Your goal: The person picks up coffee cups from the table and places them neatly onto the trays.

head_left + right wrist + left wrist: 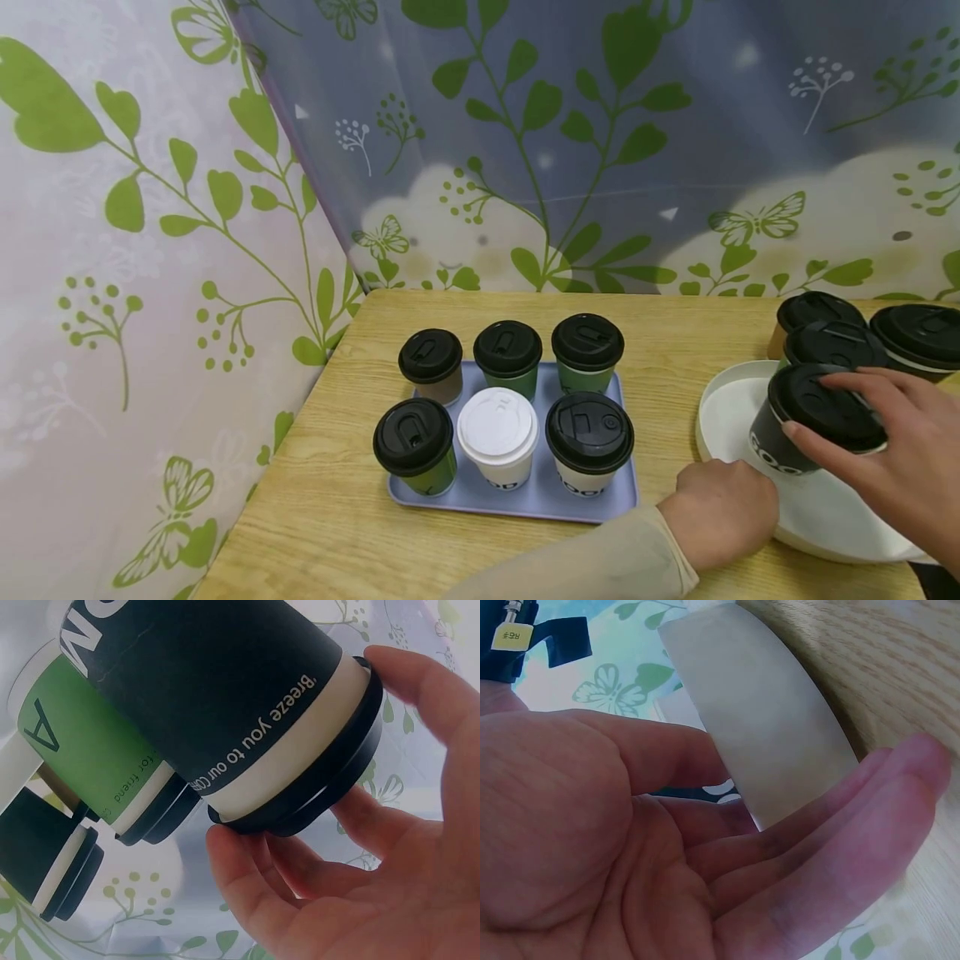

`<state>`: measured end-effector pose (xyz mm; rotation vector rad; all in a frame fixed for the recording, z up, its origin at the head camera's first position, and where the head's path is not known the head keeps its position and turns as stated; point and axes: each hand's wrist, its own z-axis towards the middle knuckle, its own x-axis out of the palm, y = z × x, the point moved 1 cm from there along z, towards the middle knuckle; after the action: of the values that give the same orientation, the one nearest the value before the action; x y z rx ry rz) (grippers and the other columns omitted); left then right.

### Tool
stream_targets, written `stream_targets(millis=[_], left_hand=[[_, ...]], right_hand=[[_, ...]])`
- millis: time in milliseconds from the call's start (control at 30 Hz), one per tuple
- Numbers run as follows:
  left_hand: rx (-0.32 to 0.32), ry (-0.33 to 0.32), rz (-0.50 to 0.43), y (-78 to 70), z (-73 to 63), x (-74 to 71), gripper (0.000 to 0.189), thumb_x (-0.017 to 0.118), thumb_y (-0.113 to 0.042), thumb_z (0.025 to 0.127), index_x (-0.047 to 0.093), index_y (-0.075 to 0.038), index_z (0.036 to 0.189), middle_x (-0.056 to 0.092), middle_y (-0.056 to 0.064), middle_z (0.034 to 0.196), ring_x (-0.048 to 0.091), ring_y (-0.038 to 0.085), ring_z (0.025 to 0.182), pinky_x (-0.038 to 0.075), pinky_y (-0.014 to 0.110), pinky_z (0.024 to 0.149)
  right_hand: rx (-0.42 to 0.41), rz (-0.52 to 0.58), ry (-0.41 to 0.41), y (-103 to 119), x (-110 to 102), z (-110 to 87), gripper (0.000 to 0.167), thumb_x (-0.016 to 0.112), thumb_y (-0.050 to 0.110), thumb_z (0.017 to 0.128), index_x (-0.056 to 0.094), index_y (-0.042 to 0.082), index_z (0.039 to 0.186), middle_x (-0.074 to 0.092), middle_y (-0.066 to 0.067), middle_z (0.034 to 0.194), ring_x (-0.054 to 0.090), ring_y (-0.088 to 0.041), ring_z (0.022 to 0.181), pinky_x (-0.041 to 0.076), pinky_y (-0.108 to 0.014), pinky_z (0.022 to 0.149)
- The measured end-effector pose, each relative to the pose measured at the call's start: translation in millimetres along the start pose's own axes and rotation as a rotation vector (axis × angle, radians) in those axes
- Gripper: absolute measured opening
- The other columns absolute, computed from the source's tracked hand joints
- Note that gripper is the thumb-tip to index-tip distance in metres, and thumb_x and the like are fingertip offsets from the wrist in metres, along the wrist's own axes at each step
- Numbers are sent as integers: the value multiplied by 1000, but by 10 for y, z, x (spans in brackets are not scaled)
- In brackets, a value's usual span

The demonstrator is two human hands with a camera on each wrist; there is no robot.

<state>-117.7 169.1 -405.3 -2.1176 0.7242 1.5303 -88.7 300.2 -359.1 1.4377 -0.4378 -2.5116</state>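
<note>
My right hand (900,442) grips a dark paper cup (217,697) by its black lid, thumb and fingers spread around the lid's rim. This cup stands over the round white tray (832,517) at the right in the head view. At the tray's near left edge is my left hand (723,508), knuckles up in the head view. In the left wrist view its thumb reaches over the tray's wall (757,712) and the other fingers lie along the outside. Just behind the held cup are a green cup (82,742) and another dark cup (37,847), both with black lids.
A lilac rectangular tray (510,510) on the wooden table (315,517) holds two rows of lidded cups, including a white-lidded cup (497,433) in front. A brown cup (817,312) stands at the back right. Leaf-patterned cloth (525,167) hangs behind and left of the table.
</note>
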Motion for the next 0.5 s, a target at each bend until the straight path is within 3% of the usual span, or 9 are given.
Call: stream_targets(millis=[233, 500], left_hand=[[3, -9, -11, 5, -9, 0, 23, 56, -32, 106, 75, -31, 94, 68, -15, 85, 63, 10, 67, 54, 35, 53], [-26, -24, -24, -12, -12, -6, 22, 58, -34, 105, 74, -32, 91, 68, -16, 85, 63, 10, 67, 54, 35, 53]], right_hand=[[-10, -47, 43, -9, 29, 45, 74, 85, 48, 80, 60, -8, 122, 47, -42, 134, 41, -64, 121, 29, -76, 101], [-39, -1, 74, 7, 51, 50, 73, 79, 49, 88, 58, -11, 123, 43, -44, 139, 37, -65, 126, 20, -74, 111]])
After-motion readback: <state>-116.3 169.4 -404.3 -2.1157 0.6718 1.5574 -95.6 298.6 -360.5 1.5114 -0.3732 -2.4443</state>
